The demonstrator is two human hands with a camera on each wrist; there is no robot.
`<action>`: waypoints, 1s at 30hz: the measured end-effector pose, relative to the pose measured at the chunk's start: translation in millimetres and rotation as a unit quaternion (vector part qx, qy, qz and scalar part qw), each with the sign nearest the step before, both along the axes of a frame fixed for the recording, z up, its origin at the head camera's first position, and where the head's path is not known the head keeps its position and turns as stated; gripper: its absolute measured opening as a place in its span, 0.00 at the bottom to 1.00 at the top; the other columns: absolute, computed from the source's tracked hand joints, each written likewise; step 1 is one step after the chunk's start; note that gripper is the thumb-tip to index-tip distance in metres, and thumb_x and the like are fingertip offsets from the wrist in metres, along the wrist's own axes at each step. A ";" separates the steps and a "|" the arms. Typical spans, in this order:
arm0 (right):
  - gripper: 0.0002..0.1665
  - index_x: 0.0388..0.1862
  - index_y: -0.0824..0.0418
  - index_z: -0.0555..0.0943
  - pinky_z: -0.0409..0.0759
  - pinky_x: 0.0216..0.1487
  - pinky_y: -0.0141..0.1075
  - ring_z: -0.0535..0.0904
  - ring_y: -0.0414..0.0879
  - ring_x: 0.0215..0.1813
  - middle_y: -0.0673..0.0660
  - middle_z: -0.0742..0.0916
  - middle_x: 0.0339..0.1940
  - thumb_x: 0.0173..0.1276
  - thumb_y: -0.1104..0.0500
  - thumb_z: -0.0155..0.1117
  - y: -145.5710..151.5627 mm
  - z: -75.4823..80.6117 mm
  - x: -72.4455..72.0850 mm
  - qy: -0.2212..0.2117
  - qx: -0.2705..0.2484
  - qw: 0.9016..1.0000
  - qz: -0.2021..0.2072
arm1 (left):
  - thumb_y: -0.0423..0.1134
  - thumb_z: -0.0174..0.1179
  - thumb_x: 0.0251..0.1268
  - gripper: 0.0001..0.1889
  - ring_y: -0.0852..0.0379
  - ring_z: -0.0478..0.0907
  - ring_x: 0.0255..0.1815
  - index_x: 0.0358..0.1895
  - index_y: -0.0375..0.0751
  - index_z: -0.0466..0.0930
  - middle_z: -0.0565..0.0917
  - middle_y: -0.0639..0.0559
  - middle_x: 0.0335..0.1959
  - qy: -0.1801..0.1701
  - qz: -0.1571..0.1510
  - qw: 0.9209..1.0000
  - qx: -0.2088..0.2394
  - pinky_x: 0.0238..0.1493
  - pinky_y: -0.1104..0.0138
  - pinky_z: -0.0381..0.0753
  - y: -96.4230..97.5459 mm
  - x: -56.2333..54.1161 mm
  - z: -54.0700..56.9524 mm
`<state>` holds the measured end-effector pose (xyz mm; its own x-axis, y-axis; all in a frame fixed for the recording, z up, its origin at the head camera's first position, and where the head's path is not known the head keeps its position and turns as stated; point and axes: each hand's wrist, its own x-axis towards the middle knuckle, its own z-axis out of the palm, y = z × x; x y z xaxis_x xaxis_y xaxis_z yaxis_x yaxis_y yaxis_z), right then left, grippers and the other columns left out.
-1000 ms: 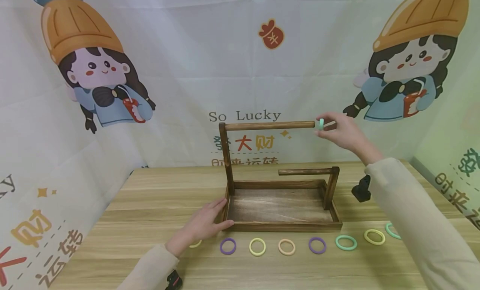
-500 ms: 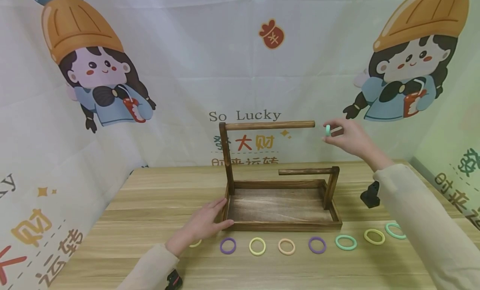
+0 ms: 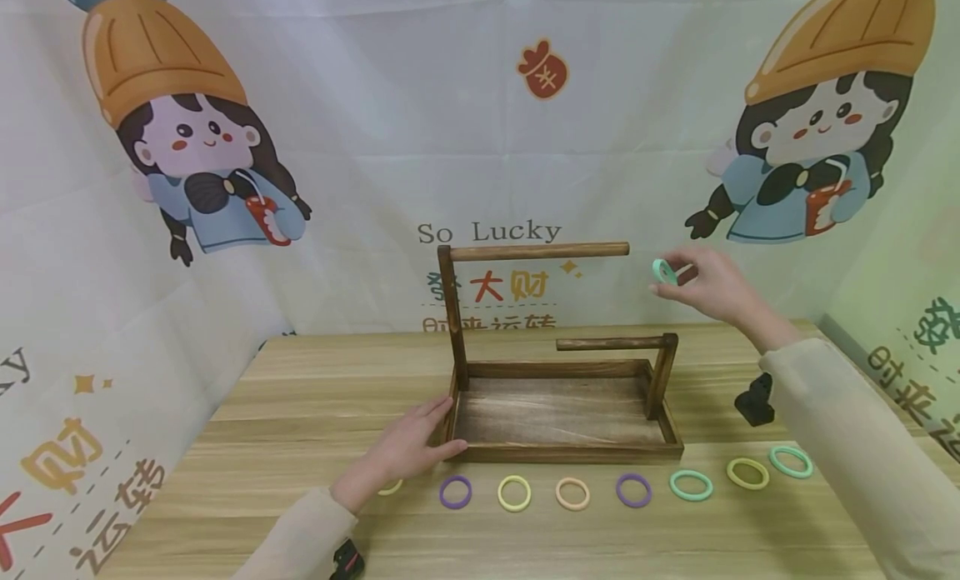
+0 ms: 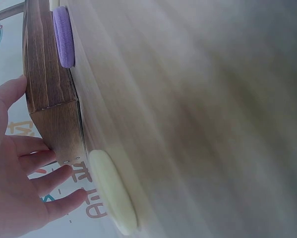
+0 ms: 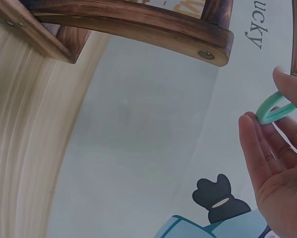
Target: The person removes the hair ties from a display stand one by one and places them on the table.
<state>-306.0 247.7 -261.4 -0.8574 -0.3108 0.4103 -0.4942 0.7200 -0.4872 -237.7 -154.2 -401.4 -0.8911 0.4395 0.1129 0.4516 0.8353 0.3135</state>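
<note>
My right hand (image 3: 708,284) is raised to the right of the wooden rack's upper bar (image 3: 540,251), pinching a mint-green hair tie (image 3: 663,271) between thumb and fingers. In the right wrist view the green hair tie (image 5: 267,110) hangs as a loop at the fingertips, apart from the bar's free end. My left hand (image 3: 405,447) rests against the left end of the rack's brown tray (image 3: 570,455). Its thumb touches the front wall and its fingers lie fairly straight along the end wall, as the left wrist view also shows. The upper bar carries nothing.
Loose hair ties lie in a row before the tray, among them a purple one (image 3: 456,492), an orange one (image 3: 573,493) and a green one (image 3: 691,485). One yellow hair tie (image 4: 113,193) lies near my left hand. A lower bar (image 3: 611,343) extends leftward from the right post.
My right hand has moved right and down from the upper bar's tip with the green hair tie, which has turned to show its opening. The left hand has stayed put.
</note>
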 end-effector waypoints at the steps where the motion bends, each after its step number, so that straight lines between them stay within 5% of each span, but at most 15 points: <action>1: 0.23 0.46 0.73 0.74 0.75 0.35 0.48 0.76 0.57 0.38 0.66 0.79 0.38 0.57 0.58 0.64 0.5 -0.7 0.4 0.003 0.001 1.000 0.001 | 0.58 0.52 0.57 0.38 0.39 0.58 0.60 0.63 0.31 0.59 0.62 0.37 0.62 0.000 0.000 1.000 0.000 0.59 0.50 0.57 0.0 0.1 0.0; 30: 0.23 0.42 0.72 0.77 0.73 0.28 0.37 0.76 0.47 0.30 0.59 0.81 0.32 0.56 0.55 0.65 23.5 -22.8 18.4 0.019 0.063 0.998 -0.001 | 0.59 0.51 0.57 0.39 0.40 0.58 0.61 0.63 0.32 0.58 0.61 0.38 0.62 -0.004 0.002 1.000 -0.001 0.59 0.52 0.57 -0.8 -1.2 -0.7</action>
<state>-287.6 271.1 -284.2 -0.8421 -0.3606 0.4011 -0.5099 0.7746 -0.3740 -238.9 -155.0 -402.1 -0.8935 0.4366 0.1050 0.4463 0.8376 0.3150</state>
